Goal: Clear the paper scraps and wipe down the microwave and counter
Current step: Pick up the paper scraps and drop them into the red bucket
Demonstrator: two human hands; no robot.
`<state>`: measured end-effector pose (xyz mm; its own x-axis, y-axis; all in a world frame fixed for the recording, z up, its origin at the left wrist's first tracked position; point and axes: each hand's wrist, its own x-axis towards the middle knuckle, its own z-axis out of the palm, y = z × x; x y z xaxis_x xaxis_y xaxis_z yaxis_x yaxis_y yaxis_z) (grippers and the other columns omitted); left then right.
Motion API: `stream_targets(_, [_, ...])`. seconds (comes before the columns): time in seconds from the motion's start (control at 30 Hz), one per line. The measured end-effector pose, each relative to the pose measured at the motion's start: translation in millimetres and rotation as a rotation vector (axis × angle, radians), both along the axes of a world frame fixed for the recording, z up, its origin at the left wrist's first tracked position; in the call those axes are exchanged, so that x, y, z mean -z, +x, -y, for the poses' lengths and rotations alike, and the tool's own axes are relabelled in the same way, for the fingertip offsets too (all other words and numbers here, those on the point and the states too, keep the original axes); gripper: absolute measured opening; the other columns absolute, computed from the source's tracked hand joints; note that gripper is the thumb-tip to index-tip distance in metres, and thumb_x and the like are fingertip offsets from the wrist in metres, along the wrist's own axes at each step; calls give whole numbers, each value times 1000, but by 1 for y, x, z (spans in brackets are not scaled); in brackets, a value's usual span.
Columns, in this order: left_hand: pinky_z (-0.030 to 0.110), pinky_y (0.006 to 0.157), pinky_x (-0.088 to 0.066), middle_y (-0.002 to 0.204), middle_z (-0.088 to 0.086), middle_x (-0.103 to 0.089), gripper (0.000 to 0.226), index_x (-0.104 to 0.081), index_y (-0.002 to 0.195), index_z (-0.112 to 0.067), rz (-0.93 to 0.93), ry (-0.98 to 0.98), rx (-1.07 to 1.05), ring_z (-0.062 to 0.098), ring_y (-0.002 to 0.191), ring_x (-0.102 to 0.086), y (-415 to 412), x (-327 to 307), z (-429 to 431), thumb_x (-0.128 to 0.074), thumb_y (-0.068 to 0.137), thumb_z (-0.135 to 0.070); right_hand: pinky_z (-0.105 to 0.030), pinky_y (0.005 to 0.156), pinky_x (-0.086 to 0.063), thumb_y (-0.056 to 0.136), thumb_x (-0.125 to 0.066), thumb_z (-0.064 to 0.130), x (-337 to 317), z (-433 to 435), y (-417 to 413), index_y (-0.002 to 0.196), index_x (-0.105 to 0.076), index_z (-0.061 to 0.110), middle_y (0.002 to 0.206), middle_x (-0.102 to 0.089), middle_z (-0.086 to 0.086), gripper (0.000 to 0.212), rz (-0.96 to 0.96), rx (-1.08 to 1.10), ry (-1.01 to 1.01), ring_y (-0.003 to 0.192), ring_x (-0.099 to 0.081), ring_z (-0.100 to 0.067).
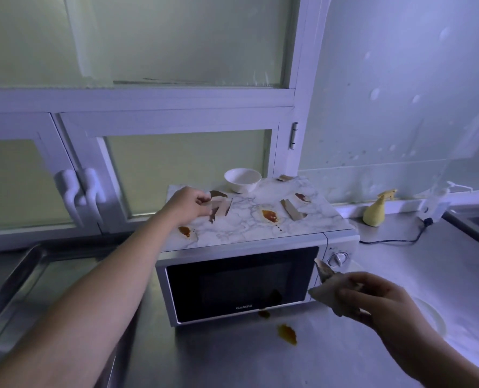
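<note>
Left hand (189, 204) reaches over the microwave (241, 284) onto its marbled top. The fingers are curled and pinch the near edge of a brown paper scrap (218, 210) at the top's left rear.

Right hand (372, 296) hangs in front of the microwave's dial side. Its fingers are closed round a pale wad (326, 292); gathered paper or cloth, cannot tell.

Also on the microwave top:
- a folded strip (291, 210) toward the right side
- a small piece (285, 177) at the rear right corner
- a white bowl (242, 179) at the rear
- an orange-brown sauce blot (269, 216) mid-top, and a second blot (184, 231) near the front left edge

A further spill (287, 333) sits on the steel table (400, 247) just in front of the microwave door. A yellow spray bottle (375, 212) stands on the table to the microwave's right.

Step in hand, as I read it: scraps are being gathered and the wiping is not yet done. To do it well:
- Lift the scrap straight up, not dragged, so it stays clear of the sauce.
- Pass it to the wad.
- Take the right-side pieces next.
- Mind the bowl when reaching toward the rear.
</note>
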<state>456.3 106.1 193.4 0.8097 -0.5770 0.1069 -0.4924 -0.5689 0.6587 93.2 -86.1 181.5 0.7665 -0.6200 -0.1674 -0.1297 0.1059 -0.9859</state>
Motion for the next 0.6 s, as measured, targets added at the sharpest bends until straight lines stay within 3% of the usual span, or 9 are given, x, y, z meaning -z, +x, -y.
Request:
stream_targets(0.1, [27,71,-47,84,-9,-72,13,-74,85,-25,-9,-103,101,8,77,-65,-54,-9,3,-83,77,-22,-41,84,-57,84,-70,-1,-21,-16,7,89,-78,11,95,-76,-14,15,51,-146,-230,88,-72,-30])
stream_targets(0.17, [21,66,-44,72,-14,-70,17,-70,72,-32,-24,-87,207,-2,67,-61,-91,-15,3,-83,77,-23,-28,85,-55,85,-74,5,-35,-23,14,81,-78,25,102,-74,7,21,65,-175,-477,92,-70,-11])
stream_targets(0.23, [15,60,-41,70,-15,-70,16,-71,68,-34,-46,-48,299,-4,62,-59,-123,-22,0,-83,76,-28,-8,85,-46,84,-76,13,-53,-29,22,76,-77,33,121,-60,27,21,59,-244,-726,105,-61,8])
stream_targets(0.33, [9,51,-36,66,-14,-69,11,-73,70,-35,-85,-32,373,-3,56,-56,-159,-36,-6,-82,74,-39,2,84,-37,83,-77,15,-71,-35,32,77,-77,33,134,-47,31,19,31,-436,-888,110,-48,24])
stream_targets(0.4, [13,51,-38,63,-9,-68,13,-73,69,-33,-110,-72,401,0,53,-54,-173,-42,-9,-81,76,-40,-3,85,-41,82,-78,11,-76,-39,37,76,-77,31,127,-56,24,20,33,-499,-884,109,-53,17])
stream_targets(0.5, [22,48,-40,57,-3,-65,17,-72,64,-30,-159,-143,377,9,47,-52,-183,-46,-12,-82,79,-30,-15,78,-52,82,-74,0,-71,-43,40,81,-77,24,94,-74,12,24,68,-475,-825,89,-67,-2])
stream_targets(0.6, [23,44,-41,55,-2,-64,15,-74,67,-24,-263,-204,360,11,43,-51,-186,-43,-9,-83,78,-25,-18,74,-56,83,-71,-4,-61,-42,38,87,-78,21,82,-76,11,26,91,-408,-778,79,-71,-4])
